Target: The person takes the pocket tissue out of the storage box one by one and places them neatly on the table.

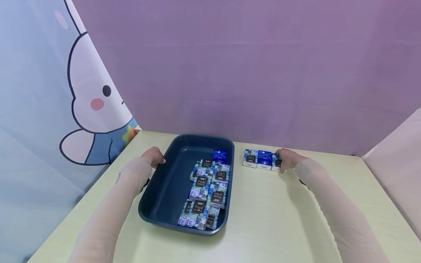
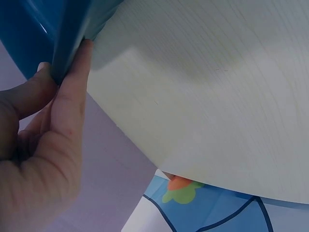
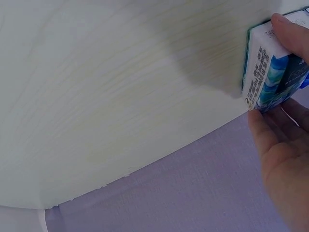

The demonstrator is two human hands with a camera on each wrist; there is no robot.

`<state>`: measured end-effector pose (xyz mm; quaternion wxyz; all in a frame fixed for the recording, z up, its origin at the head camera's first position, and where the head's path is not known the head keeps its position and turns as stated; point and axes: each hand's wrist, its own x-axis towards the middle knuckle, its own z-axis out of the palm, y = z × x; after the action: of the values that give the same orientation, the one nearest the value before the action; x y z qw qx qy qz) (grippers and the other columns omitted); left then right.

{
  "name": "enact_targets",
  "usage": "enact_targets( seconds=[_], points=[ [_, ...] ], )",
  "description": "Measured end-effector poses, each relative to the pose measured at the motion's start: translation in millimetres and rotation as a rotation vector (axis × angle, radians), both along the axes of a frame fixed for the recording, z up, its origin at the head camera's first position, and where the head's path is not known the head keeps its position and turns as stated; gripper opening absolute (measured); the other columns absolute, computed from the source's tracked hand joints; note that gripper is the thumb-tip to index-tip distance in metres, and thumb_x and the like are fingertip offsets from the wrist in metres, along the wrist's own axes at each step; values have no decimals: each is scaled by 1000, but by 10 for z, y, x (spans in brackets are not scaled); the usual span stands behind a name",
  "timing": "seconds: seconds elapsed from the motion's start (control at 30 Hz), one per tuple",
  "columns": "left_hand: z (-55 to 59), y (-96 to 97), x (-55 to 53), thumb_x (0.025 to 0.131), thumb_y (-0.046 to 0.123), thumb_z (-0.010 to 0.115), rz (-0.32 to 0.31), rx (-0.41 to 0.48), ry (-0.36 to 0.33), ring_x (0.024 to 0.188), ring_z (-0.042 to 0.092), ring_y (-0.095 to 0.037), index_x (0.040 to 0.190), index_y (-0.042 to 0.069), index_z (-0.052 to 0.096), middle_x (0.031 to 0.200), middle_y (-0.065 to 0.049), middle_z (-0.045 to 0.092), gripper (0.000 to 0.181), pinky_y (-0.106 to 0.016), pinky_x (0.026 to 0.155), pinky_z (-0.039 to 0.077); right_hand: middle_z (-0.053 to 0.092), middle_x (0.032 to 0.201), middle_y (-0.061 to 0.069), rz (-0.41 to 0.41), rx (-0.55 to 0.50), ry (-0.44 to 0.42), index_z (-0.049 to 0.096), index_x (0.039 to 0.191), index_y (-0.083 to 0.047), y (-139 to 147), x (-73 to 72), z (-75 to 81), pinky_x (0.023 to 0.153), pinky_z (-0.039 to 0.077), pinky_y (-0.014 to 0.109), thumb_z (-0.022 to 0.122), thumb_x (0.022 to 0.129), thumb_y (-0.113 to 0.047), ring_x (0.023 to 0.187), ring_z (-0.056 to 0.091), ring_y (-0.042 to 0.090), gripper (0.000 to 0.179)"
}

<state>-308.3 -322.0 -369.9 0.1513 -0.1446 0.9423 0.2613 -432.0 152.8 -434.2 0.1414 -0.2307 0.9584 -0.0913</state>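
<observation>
A dark blue plastic bin (image 1: 171, 182) lies on the table, with several small tissue packs (image 1: 201, 184) in its right half. Most carry a blue floral print with a black "Face" label; one plain blue pack (image 1: 219, 156) is at the far end. My left hand (image 1: 154, 157) pinches the bin's left rim (image 2: 63, 58) between thumb and fingers. Right of the bin, three packs stand in a row: a floral pack (image 1: 250, 158), a blue pack (image 1: 264, 160) and another floral pack (image 3: 280, 79). At the row's right end, my right hand (image 1: 288, 160) holds that last pack by its near and far ends.
The pale wood-grain table (image 1: 263, 212) ends at a purple cloth backdrop (image 1: 246, 73) just behind the bin and the row. A light blue cloth with a cartoon rabbit (image 1: 95, 84) hangs along the left side. A whitish panel (image 1: 401, 171) borders the right.
</observation>
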Motion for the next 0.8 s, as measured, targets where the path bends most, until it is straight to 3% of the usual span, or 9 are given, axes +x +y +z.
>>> enact_targets(
  seconds=[0.2, 0.43, 0.47, 0.63, 0.7, 0.8],
  points=[
    [30, 9, 36, 88, 8, 55, -30, -16, 9, 60, 48, -16, 72, 2, 52, 71, -6, 46, 17, -22, 52, 43, 57, 105, 21, 8, -6, -10, 44, 122, 13, -3, 3, 6, 88, 43, 47, 77, 58, -6, 89, 53, 28, 74],
    [74, 40, 211, 87, 9, 51, 170, 206, 23, 86, 48, -30, 99, 0, 57, 88, -11, 50, 16, -34, 64, 41, 53, 116, 26, -25, 6, -35, 40, 128, 12, -7, 16, -2, 94, 40, 52, 78, 61, -7, 98, 52, 33, 80],
    [72, 41, 216, 87, 9, 51, 174, 208, 26, 87, 48, -30, 101, 1, 56, 89, -12, 49, 17, -34, 65, 40, 53, 116, 26, -29, 6, -37, 39, 128, 12, -8, 19, -2, 94, 40, 52, 78, 61, -7, 99, 52, 33, 80],
    [46, 25, 154, 87, 9, 53, 96, 119, 29, 80, 50, -27, 99, -2, 56, 85, -11, 48, 17, -31, 63, 43, 55, 112, 23, -30, -1, -42, 42, 126, 12, -3, 17, -4, 91, 42, 50, 77, 60, -7, 94, 53, 30, 77],
    [26, 11, 105, 88, 9, 54, 24, 55, 24, 73, 50, -23, 91, -3, 57, 80, -10, 48, 12, -27, 58, 43, 55, 110, 22, -30, 3, -41, 41, 127, 12, 1, 14, -3, 90, 42, 49, 77, 60, -7, 92, 52, 29, 78],
    [0, -9, 46, 88, 9, 54, -21, 14, -1, 65, 47, -19, 80, -1, 56, 74, -8, 47, 13, -24, 53, 40, 55, 109, 22, -28, 20, -37, 40, 128, 12, 0, 12, 9, 90, 43, 48, 77, 60, -9, 92, 52, 28, 80]
  ],
)
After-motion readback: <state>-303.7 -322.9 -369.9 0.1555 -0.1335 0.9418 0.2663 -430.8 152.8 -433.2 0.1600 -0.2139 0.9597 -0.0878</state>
